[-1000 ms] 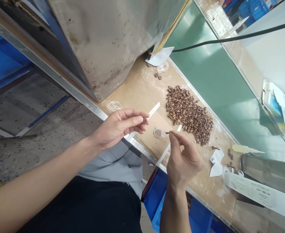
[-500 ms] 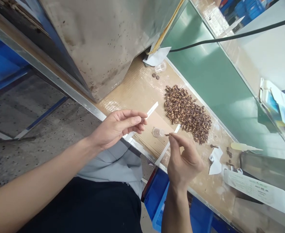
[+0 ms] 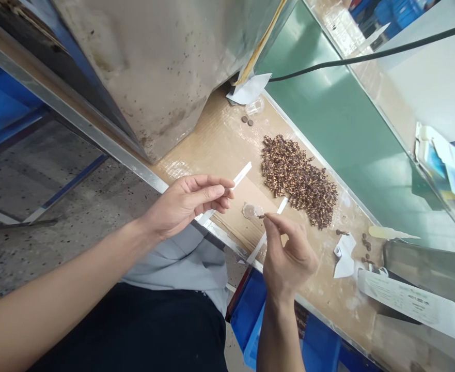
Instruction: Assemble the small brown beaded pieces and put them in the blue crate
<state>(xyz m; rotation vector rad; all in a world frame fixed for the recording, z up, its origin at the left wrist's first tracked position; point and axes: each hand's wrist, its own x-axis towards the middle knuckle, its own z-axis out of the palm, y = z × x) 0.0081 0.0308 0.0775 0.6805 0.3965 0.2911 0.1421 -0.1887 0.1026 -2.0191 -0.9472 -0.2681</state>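
Observation:
My right hand (image 3: 289,253) pinches a small dark metal part (image 3: 262,216) between thumb and forefinger. Its tip is at the right rim of a small clear round dish (image 3: 248,211); whether it touches the dish I cannot tell. To the left, my left hand (image 3: 190,204) is closed, thumb pressed to the fingers, above the bench edge; whatever it may hold is hidden. Beyond my hands lies a large heap of small brown and gold parts (image 3: 299,181). The dish sits on a cardboard sheet (image 3: 256,194) held by white tape strips (image 3: 243,174).
A big metal housing (image 3: 145,77) stands at the back left. On the right lie a white bottle (image 3: 413,305), a yellowish dropper tube (image 3: 392,233) and crumpled white paper (image 3: 344,257). Two dark discs (image 3: 247,121) lie near a clear container (image 3: 254,106). Blue bins (image 3: 246,310) stand below the bench.
My right hand has moved slightly left, bringing the small metal part closer to the clear dish. My left hand has stayed almost still.

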